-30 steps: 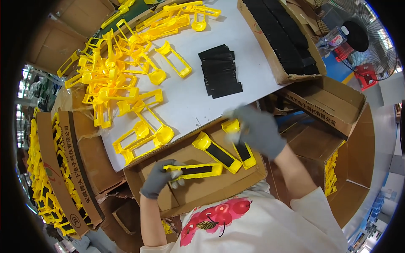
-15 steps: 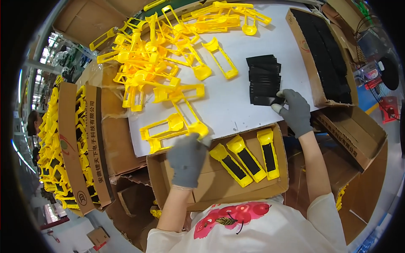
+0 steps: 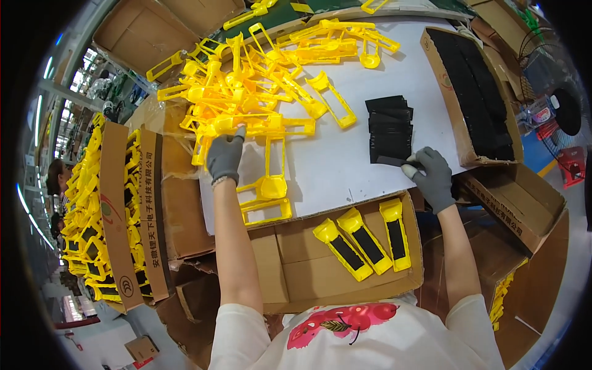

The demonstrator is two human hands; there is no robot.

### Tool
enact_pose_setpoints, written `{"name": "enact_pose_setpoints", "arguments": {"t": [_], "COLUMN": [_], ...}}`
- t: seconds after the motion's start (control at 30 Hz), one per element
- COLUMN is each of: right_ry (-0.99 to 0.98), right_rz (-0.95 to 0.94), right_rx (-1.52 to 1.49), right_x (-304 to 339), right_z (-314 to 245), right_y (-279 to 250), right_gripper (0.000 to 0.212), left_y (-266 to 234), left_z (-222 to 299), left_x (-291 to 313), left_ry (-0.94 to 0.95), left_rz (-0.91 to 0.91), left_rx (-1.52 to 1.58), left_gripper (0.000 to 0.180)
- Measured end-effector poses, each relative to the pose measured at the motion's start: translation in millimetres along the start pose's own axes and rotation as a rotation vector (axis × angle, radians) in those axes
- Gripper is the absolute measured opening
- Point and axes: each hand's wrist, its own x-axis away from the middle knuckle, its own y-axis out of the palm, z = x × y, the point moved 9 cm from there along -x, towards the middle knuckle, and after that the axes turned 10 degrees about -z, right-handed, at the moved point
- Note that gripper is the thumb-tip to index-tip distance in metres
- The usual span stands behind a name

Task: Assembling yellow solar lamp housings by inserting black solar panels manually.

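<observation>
My left hand [image 3: 225,156], in a grey glove, reaches to the near edge of a heap of yellow plastic frames [image 3: 216,126]. One finger stretches out against a frame; the other fingers are partly hidden. Near that hand, another yellow frame [image 3: 271,186] lies on the white tabletop. My right hand [image 3: 430,177], gloved too, pinches the near edge of the lowest black panel [image 3: 388,161] in an overlapping stack [image 3: 391,126]. Below the table edge, three yellow frames with black panels in them [image 3: 365,240] lie side by side in an open cardboard box [image 3: 302,271].
A carton [image 3: 453,102] filled with black panels stands at the right of the table. On the left, a tall carton [image 3: 117,216] is packed with yellow frames. An opened box [image 3: 518,197] and a black fan [image 3: 564,111] are farther right. A person [image 3: 57,176] appears at far left.
My left hand has moved up and left from above the box to the heap. Frames beside it have shifted. My right hand stays at the black stack.
</observation>
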Motion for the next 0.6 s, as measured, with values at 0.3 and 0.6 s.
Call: {"name": "enact_pose_setpoints", "arguments": {"t": [0.3, 0.6], "right_ry": [-0.042, 0.006], "right_rz": [0.089, 0.023], "right_rx": [-0.049, -0.263], "right_x": [6.6, 11.3], "right_z": [19.3, 22.1], "right_y": [-5.2, -6.5], "right_gripper": [0.018, 0.021], "left_y": [-36.0, -19.2], "left_z": [53.4, 70.4], "left_x": [13.9, 36.8], "left_ry": [0.398, 1.050], "left_rz": [0.390, 0.184], "left_rx": [-0.267, -0.488], "left_gripper": [0.042, 0.048]}}
